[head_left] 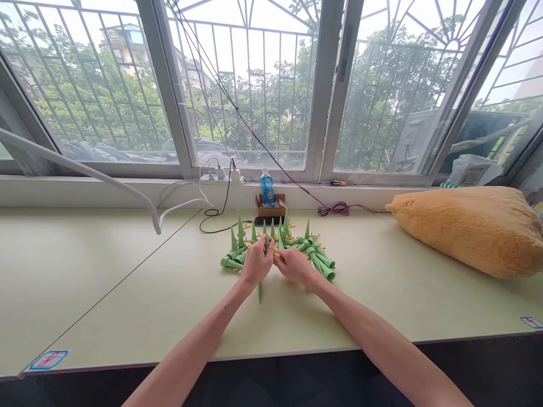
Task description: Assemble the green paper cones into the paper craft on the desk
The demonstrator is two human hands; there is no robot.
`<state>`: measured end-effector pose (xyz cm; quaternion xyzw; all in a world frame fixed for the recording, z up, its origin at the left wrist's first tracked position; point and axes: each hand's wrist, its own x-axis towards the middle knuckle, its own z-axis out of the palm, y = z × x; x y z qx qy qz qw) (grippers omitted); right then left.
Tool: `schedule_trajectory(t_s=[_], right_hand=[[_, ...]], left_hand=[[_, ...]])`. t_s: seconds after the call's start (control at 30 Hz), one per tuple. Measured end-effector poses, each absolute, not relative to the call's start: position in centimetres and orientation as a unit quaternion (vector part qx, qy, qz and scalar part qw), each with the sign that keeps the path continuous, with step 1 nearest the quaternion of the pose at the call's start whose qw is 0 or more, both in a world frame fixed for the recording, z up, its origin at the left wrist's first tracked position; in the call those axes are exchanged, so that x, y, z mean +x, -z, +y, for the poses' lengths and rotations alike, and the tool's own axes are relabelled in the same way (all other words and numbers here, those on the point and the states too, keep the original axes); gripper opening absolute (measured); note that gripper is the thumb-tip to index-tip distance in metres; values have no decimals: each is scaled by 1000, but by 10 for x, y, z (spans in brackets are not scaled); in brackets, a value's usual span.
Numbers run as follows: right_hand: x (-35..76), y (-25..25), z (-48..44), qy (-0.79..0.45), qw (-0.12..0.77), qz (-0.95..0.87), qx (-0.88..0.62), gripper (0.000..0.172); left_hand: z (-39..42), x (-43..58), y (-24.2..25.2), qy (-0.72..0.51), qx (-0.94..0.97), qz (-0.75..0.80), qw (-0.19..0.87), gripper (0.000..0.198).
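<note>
A heap of green plastic cones with small yellow pieces lies mid-table; several cones stand upright behind it. My left hand is closed round one green cone whose tip points down toward me. My right hand is closed in a pinch beside it, touching a small yellow piece between both hands. The fingertips meet over the pile, so exactly what the right fingers hold is partly hidden.
A small cardboard box with a blue bottle stands behind the pile at the window sill. Cables and a power strip run along the sill. A large orange cushion lies at the right. A white curved tube crosses the left.
</note>
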<state>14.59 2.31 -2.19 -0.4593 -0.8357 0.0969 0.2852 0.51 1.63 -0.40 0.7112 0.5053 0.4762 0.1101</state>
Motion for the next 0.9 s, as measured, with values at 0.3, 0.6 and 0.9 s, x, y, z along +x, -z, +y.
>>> schedule_trajectory(t_s=[0.3,0.6,0.9], right_hand=[[146,26,26,-93,281,-835,-464,39],[146,23,23,-103,289,-833,-461,34],[146,25,25,-93,275,-837,-463,38]], left_hand=[[17,6,5,-478,712,503,112,20],[17,5,5,-476,714,504,99,19],[16,6,4,-472,715,506,99,19]])
